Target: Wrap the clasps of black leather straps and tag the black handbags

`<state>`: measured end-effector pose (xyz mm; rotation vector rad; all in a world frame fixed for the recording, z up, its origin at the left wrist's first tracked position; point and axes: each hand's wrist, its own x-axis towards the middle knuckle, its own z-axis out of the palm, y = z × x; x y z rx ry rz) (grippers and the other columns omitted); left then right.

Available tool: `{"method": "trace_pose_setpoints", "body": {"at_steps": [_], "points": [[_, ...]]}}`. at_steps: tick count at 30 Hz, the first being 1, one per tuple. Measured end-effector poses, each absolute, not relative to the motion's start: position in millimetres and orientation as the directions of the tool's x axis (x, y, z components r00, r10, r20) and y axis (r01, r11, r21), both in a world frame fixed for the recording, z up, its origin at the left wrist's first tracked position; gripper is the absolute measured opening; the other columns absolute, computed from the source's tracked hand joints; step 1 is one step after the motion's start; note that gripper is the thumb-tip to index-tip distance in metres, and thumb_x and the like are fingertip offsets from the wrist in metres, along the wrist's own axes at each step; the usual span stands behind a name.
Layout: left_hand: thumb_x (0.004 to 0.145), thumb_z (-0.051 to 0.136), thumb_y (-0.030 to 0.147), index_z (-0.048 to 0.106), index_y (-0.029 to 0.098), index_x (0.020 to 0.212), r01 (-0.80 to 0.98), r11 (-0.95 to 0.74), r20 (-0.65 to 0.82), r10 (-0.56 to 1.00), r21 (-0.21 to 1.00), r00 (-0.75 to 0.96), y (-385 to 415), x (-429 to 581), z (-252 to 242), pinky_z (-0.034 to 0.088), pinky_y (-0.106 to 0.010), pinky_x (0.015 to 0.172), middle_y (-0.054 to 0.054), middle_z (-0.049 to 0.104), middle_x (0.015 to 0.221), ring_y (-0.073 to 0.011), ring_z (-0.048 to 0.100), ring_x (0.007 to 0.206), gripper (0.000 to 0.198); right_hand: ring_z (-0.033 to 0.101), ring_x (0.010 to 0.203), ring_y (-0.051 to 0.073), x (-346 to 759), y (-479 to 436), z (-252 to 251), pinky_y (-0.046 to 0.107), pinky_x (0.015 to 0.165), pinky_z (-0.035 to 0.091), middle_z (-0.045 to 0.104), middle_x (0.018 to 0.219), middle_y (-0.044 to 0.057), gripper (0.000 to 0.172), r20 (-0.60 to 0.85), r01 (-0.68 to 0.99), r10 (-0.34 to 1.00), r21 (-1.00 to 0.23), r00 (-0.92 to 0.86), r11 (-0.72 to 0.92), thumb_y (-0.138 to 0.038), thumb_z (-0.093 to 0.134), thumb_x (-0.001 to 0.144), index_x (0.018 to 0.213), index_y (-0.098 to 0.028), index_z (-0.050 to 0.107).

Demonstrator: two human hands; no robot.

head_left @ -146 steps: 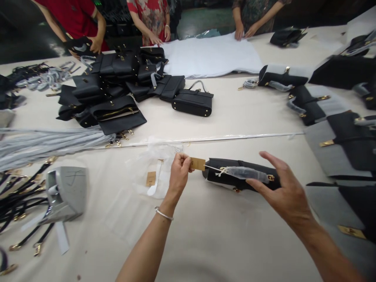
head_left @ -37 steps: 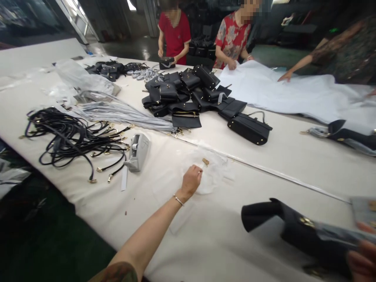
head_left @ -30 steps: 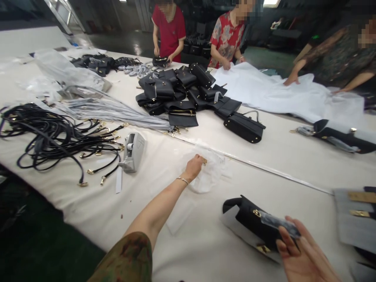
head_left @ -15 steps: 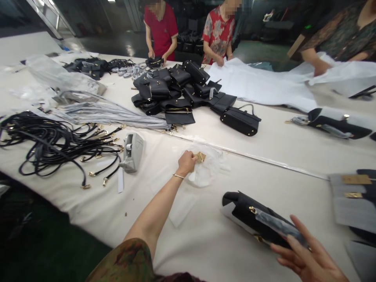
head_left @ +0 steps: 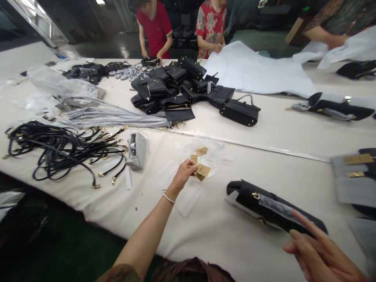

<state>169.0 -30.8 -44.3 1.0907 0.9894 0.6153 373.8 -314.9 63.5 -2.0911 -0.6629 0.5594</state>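
My left hand [head_left: 185, 174] pinches some small brown paper tags [head_left: 202, 170] above the white table. Another brown tag [head_left: 201, 151] lies just beyond, on thin clear plastic [head_left: 214, 150]. At the lower right my right hand [head_left: 319, 250] has its fingers apart and holds nothing; it is beside a black handbag [head_left: 276, 203] lying on its side, overlapping its near edge in view. A grey wrapped strip and gold fittings show on that bag.
Black straps [head_left: 58, 147] and a grey tape dispenser [head_left: 138, 150] are at left. Black bags [head_left: 176, 88] are piled at the back centre. Three people stand across the table [head_left: 282, 160]; two handle white sheeting [head_left: 258, 68]. More bags [head_left: 360, 160] lie at the right edge.
My left hand has lifted brown tags off the plastic and drawn them nearer, leaving one behind. My right hand has shifted slightly right and down, away from the handbag.
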Motion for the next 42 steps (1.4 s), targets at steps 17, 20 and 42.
{"method": "trace_pose_setpoints", "body": {"at_steps": [17, 20, 42], "points": [[0.083, 0.064, 0.034, 0.058, 0.016, 0.095, 0.277, 0.261, -0.359, 0.361, 0.925, 0.861, -69.7, 174.1, -0.8, 0.033, -0.016, 0.044, 0.009, 0.044, 0.058, -0.0047, 0.038, 0.047, 0.022, 0.056, 0.061, 0.012, 315.4, -236.5, 11.4, 0.025, 0.055, 0.045, 0.064, 0.075, 0.0, 0.044, -0.571, -0.457, 0.739, -0.797, 0.359, -0.394, -0.048, 0.085, 0.065, 0.089, -0.017, 0.066], [0.082, 0.064, 0.035, 0.059, 0.016, 0.094, 0.31, 0.189, -0.361, 0.406, 0.932, 0.839, -35.2, 168.6, -2.2, 0.032, -0.016, 0.043, 0.009, 0.044, 0.056, -0.005, 0.04, 0.045, 0.023, 0.054, 0.059, 0.009, 314.0, -245.2, 14.1, 0.024, 0.055, 0.046, 0.062, 0.075, -0.002, 0.04, -0.595, -0.558, 0.748, -0.743, 0.296, -0.371, -0.042, 0.087, 0.064, 0.082, -0.018, 0.061], [0.094, 0.05, 0.053, 0.064, 0.016, 0.122, 0.173, 0.662, -0.313, 0.098, 0.729, 0.945, -127.2, 190.7, -25.4, 0.054, -0.035, 0.083, -0.012, 0.068, 0.105, -0.0201, 0.066, 0.092, 0.048, 0.061, 0.068, 0.014, 310.8, -261.0, 18.3, 0.028, 0.068, 0.046, 0.068, 0.074, 0.0, 0.033, -0.579, -0.61, 0.792, -0.704, 0.195, -0.365, -0.037, 0.085, 0.071, 0.076, -0.02, 0.058]]}}
